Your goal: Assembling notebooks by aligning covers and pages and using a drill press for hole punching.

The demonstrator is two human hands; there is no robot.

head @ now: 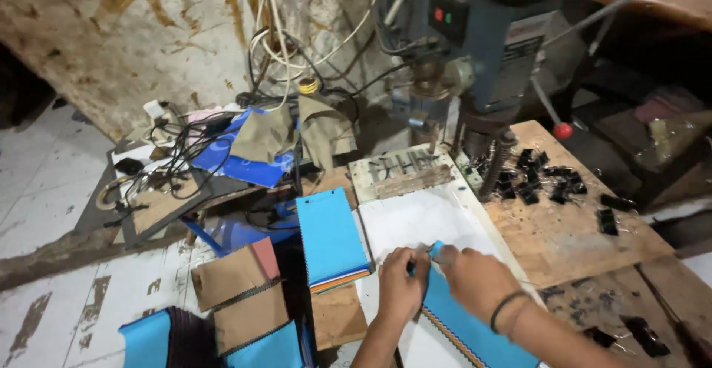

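Below the drill press, on the white table, left hand and right hand both pinch the blue booklet's near-top corner, its long axis running toward the person.

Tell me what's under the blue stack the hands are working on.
A white board lies under the blue stack, resting on the wooden workbench. Both the left hand and right hand grip its top corner. What the stack covers directly beneath cannot be seen.
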